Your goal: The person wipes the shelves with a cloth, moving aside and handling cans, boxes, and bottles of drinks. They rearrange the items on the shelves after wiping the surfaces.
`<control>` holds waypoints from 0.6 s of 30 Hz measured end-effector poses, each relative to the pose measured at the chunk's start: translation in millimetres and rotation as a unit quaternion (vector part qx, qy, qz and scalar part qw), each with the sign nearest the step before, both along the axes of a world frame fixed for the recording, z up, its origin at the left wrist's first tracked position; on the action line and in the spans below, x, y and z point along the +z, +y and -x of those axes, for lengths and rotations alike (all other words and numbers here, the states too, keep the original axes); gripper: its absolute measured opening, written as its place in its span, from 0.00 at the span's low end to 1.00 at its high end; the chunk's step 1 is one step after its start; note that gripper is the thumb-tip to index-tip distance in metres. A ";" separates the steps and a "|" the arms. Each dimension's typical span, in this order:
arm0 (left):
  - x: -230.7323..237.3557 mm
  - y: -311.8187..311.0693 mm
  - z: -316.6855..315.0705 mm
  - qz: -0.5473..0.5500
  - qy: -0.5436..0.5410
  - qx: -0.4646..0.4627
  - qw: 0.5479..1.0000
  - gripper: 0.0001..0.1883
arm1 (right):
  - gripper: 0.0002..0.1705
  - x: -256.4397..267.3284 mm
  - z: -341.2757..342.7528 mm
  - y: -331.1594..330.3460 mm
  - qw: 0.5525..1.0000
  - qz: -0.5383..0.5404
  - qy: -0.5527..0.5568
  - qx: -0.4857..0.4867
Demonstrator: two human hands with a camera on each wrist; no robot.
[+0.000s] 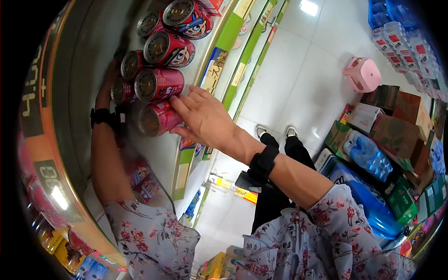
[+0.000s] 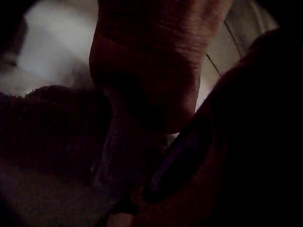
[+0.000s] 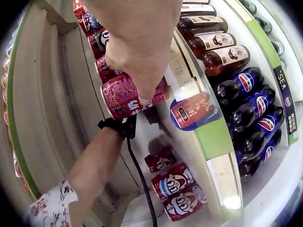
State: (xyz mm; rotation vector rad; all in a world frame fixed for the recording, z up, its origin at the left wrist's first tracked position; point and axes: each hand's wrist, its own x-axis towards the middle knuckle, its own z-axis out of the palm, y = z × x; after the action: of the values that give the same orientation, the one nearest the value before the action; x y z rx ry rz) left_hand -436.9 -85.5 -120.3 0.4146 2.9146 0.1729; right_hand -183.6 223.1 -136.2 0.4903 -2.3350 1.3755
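Red drink cans with cartoon faces (image 1: 169, 49) stand in rows on a shelf, along with a pinker can (image 1: 159, 84). At the near end of the row, my right hand (image 1: 203, 119) grips a pink-red can (image 1: 156, 119), thumb on one side and fingers on the other. In the right wrist view, the same can (image 3: 118, 97) shows beneath the hand. My left hand (image 1: 107, 88) reaches in behind the cans at the shelf's back, its fingers lost in shadow. The left wrist view is very dark, showing only part of the hand (image 2: 147, 61).
More red cans (image 3: 175, 182) stand farther along the shelf, past my left arm. Lower shelves hold brown bottles (image 3: 227, 59) and dark cola bottles (image 3: 246, 80). A green-and-cream price rail (image 3: 213, 142) edges the shelf. A pink stool (image 1: 361, 74) and boxes (image 1: 394, 135) are on the floor.
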 end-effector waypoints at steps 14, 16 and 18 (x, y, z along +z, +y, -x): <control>-14.9 43.5 -183.9 0.017 0.083 0.086 0.993 0.25 | 0.32 5.1 -1.5 1.6 0.999 -0.037 -0.035 0.019; -20.6 61.9 -208.5 -0.018 0.088 0.131 0.987 0.25 | 0.32 6.9 -1.2 1.8 0.997 -0.053 -0.045 0.018; -27.4 78.0 -235.5 -0.086 0.109 0.187 0.972 0.26 | 0.32 8.7 -2.6 1.7 0.996 -0.067 -0.056 0.015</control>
State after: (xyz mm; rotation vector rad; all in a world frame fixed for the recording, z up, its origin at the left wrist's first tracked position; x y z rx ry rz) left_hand -201.3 -7.5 -147.7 -0.1074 3.1790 0.4643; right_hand -181.0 224.8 -127.4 0.5000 -2.5315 1.2954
